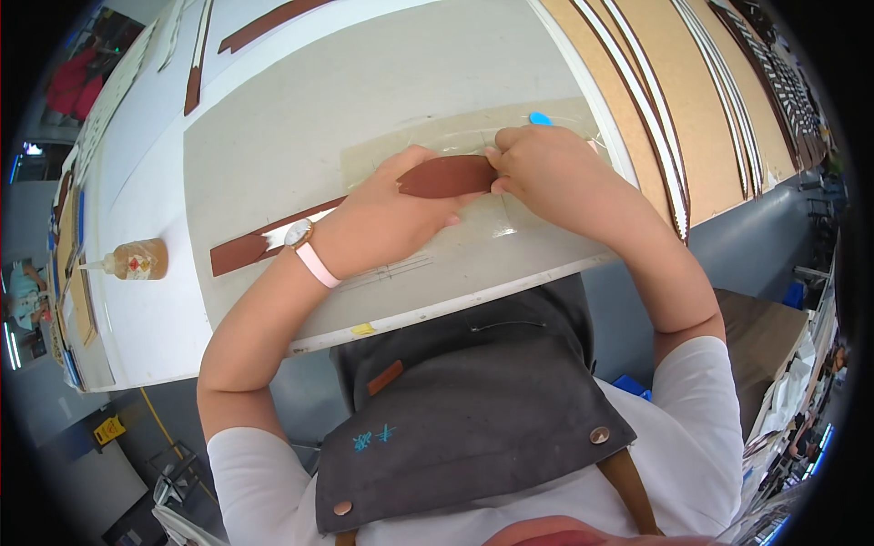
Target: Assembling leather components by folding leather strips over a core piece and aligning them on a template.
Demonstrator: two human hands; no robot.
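A brown leather strap (446,176) with a wide, rounded part lies across the work board in front of me. My left hand (387,207), with a watch on its wrist, is closed around the strap from below and the left. Past that wrist, the strap's narrower tail (238,254) rests on the board, and a white strip shows along it. At the right end of the wide part, my right hand (555,173) pinches the leather edge between thumb and fingers. Just beyond the right hand lies a small blue rounded piece (541,119), partly hidden.
Under the work is a grey board (273,155) with a translucent sheet (364,162) on it. A squeeze bottle (141,260) of amber liquid lies at the left. More brown strips (264,29) are at the back; several brown-and-white strips (637,77) lie on a tan board at right.
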